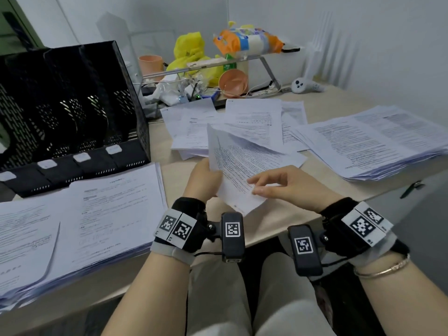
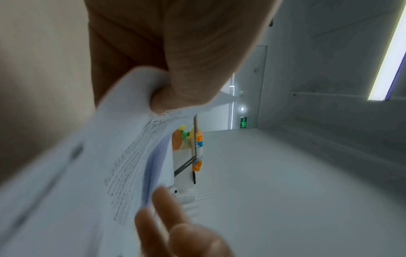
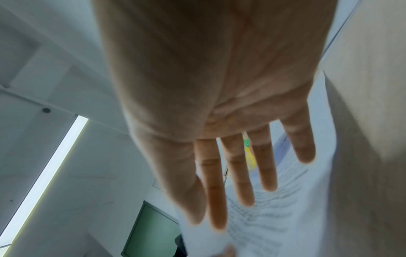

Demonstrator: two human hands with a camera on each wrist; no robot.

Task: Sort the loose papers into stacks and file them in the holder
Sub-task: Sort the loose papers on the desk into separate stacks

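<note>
- L hand: grips a few printed sheets by their left edge, thumb on the printed face, fingers curled behind; in the left wrist view the thumb presses the paper into a bend
- Sheets: held tilted above the near edge of the desk, far corner raised, near corner hanging past the desk edge; top leaf lifting apart from the ones under it
- R hand: fingers straight to relaxed, slightly spread, tips touching the printed face near the sheets' lower right part; grips nothing. Right wrist view: fingers extended over the paper
- Holder: black perforated file box, far left on desk, four slots w/ white label tabs; whether any slot holds paper, cannot tell
- Left stack: thick, near left, just in front of the holder, overhanging the near desk edge
- Right stack: thick, at right, well apart from the hands
- Loose pile: overlapping sheets at centre, beyond the held sheets, between holder and right stack
- Far side: metal stand carrying an orange pack; yellow bag; two pink cups, one upright, one on its side; white controller at far right
- Both wrists: black straps w/ square coded markers & a small camera
</note>
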